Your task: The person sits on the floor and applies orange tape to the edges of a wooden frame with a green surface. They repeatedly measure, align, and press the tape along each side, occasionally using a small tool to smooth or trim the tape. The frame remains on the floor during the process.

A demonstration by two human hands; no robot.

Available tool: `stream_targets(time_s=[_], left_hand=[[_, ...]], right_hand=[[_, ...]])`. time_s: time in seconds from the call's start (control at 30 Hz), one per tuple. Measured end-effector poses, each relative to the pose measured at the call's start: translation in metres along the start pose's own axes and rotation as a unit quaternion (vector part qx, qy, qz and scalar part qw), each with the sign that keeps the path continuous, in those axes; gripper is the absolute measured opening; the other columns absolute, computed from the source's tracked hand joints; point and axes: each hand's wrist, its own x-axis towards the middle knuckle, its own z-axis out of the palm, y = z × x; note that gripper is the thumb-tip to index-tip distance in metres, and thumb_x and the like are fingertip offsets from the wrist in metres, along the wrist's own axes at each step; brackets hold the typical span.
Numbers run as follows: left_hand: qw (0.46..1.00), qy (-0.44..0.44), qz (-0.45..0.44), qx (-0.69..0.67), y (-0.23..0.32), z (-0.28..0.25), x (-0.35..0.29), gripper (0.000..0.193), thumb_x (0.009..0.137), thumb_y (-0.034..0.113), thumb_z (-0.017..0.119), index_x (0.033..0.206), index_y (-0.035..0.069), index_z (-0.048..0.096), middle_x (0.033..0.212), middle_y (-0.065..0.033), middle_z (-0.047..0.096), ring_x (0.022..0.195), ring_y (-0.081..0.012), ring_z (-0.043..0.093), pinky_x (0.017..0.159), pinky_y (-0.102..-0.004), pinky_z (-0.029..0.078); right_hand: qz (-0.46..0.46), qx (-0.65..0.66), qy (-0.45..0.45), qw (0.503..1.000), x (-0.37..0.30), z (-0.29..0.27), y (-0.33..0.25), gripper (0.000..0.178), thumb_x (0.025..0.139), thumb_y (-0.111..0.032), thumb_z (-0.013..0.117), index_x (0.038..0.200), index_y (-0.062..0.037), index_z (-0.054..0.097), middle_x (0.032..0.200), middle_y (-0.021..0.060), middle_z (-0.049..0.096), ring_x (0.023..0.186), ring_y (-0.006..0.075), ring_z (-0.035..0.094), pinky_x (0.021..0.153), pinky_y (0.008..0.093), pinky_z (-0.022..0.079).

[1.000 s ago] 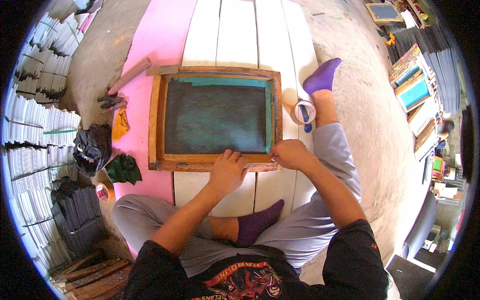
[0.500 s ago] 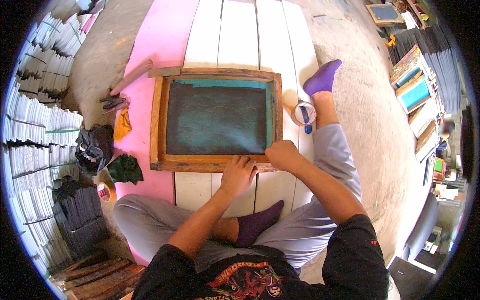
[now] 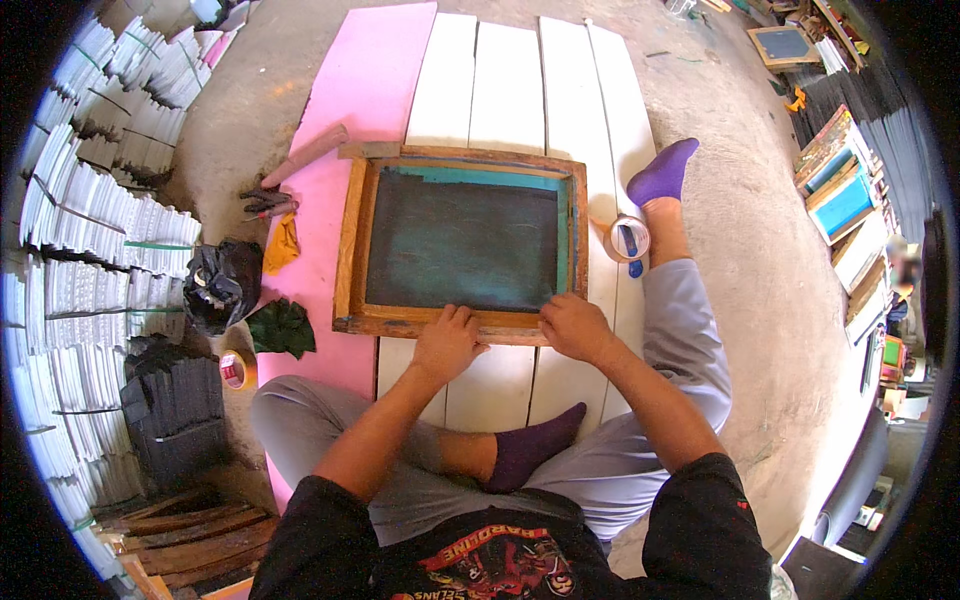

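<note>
A wooden-framed printing screen (image 3: 350, 250) with a dark, teal-edged mesh lies in front of me on a board of white and pink planks. My left hand (image 3: 448, 340) has its fingers curled over the near rail, right of its middle. Close to the near right corner, my right hand (image 3: 578, 326) is closed on the same rail; its fingertips are partly hidden. A roll of clear tape (image 3: 628, 240) stands just past the frame's right side, with a blue-handled tool (image 3: 635, 268) by it. At the far left corner, a small flat piece (image 3: 368, 150) touches the frame.
On the pink plank (image 3: 345, 100) lie a brown stick (image 3: 305, 155), dark pliers-like tools (image 3: 268, 203), an orange cloth (image 3: 283, 245) and a dark green cloth (image 3: 282, 328). A black plastic bag (image 3: 222, 285) and yellow tape (image 3: 237, 370) sit left. Paper stacks (image 3: 75, 290) line that side.
My left hand has slid left along the near rail. My right hand has turned, its fingers now bent over that rail near the corner. The whole view has shifted slightly.
</note>
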Motion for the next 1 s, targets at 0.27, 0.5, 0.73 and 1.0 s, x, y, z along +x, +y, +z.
stream_targets(time_s=[0.27,0.5,0.73,1.0], left_hand=[[0.998,-0.041,-0.032,0.019,-0.038,-0.021,-0.017,0.044,0.080,0.040,0.078,0.103,0.004,0.069,0.113,-0.0112,0.063,0.112,-0.0314,0.058,0.090,-0.0436,0.055],[0.994,-0.081,-0.058,0.052,-0.056,-0.038,-0.024,0.044,0.080,0.040,0.078,0.103,0.003,0.070,0.111,-0.0114,0.064,0.111,-0.0311,0.060,0.089,-0.0446,0.056],[0.995,-0.066,-0.057,0.053,-0.059,-0.022,-0.031,0.044,0.078,0.039,0.080,0.102,0.003,0.071,0.109,-0.0106,0.065,0.109,-0.0311,0.061,0.089,-0.0453,0.056],[0.997,-0.022,-0.071,0.028,-0.055,-0.018,-0.030,0.044,0.078,0.038,0.079,0.105,0.004,0.070,0.113,-0.0104,0.064,0.111,-0.0322,0.060,0.091,-0.0435,0.054]], right_hand=[[0.071,-0.008,-0.161,0.984,0.019,-0.009,-0.017,0.054,0.100,-0.047,0.048,0.094,0.0011,0.072,0.093,0.0221,0.072,0.095,0.0398,0.068,0.084,0.0525,0.054],[0.039,-0.084,-0.162,0.982,0.018,-0.021,-0.023,0.067,0.086,-0.065,0.060,0.094,-0.0003,0.075,0.091,0.0199,0.073,0.103,0.0375,0.067,0.088,0.0509,0.051],[-0.002,-0.014,-0.050,0.999,0.045,0.029,-0.074,0.068,0.075,-0.062,0.073,0.105,-0.0011,0.071,0.109,0.0181,0.068,0.103,0.0361,0.064,0.092,0.0485,0.051],[-0.035,0.032,0.036,0.998,0.053,0.043,-0.091,0.059,0.081,-0.054,0.072,0.110,-0.0029,0.070,0.111,0.0159,0.065,0.111,0.0341,0.059,0.092,0.0472,0.051]])
